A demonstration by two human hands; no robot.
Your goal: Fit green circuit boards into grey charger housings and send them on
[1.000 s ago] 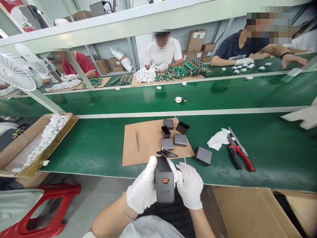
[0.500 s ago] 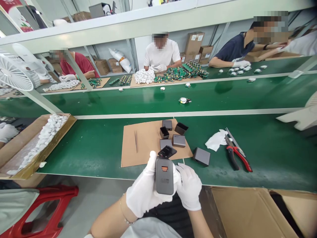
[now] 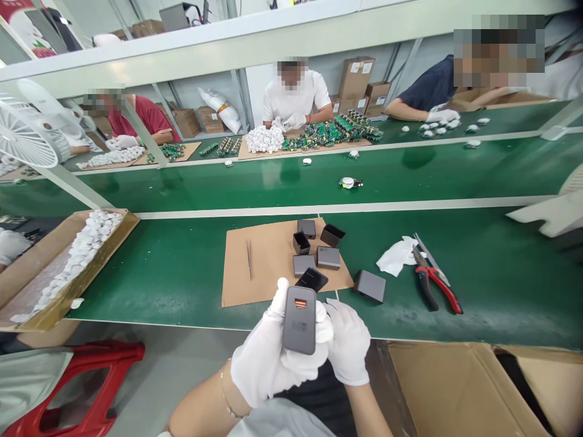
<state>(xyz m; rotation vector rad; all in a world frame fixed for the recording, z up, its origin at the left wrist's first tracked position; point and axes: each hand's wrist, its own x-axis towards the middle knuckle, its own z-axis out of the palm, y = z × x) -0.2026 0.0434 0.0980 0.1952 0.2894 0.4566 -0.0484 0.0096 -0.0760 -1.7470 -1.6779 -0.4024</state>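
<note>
A grey plastic charger housing point(image 3: 299, 321) with an orange-lined slot near its top stands in my gloved left hand point(image 3: 266, 352), thumb along one side and fingers round the other. My right hand point(image 3: 348, 343), also in a white glove, is beside it with its fingers curled towards the left fingers; whatever they may hold is hidden. Just beyond my hands, a glossy black cover piece point(image 3: 312, 280) lies at the edge of a cardboard sheet point(image 3: 255, 291). Several grey and black housings point(image 3: 328, 257) rest on that sheet, and another grey housing point(image 3: 370, 286) is to the right.
Tweezers point(image 3: 249, 260) lie on the cardboard. Red-handled pliers point(image 3: 438, 288) and a crumpled white cloth point(image 3: 396, 256) are at right. A box of white pieces point(image 3: 68, 267) stands left. Beyond a rail, a green belt point(image 3: 264, 188) carries small assemblies; co-workers sit across it.
The housing has tilted slightly and shifted a little left in my left hand. Small white-and-green assemblies on the belt have moved right. My right hand stays nearly in place.
</note>
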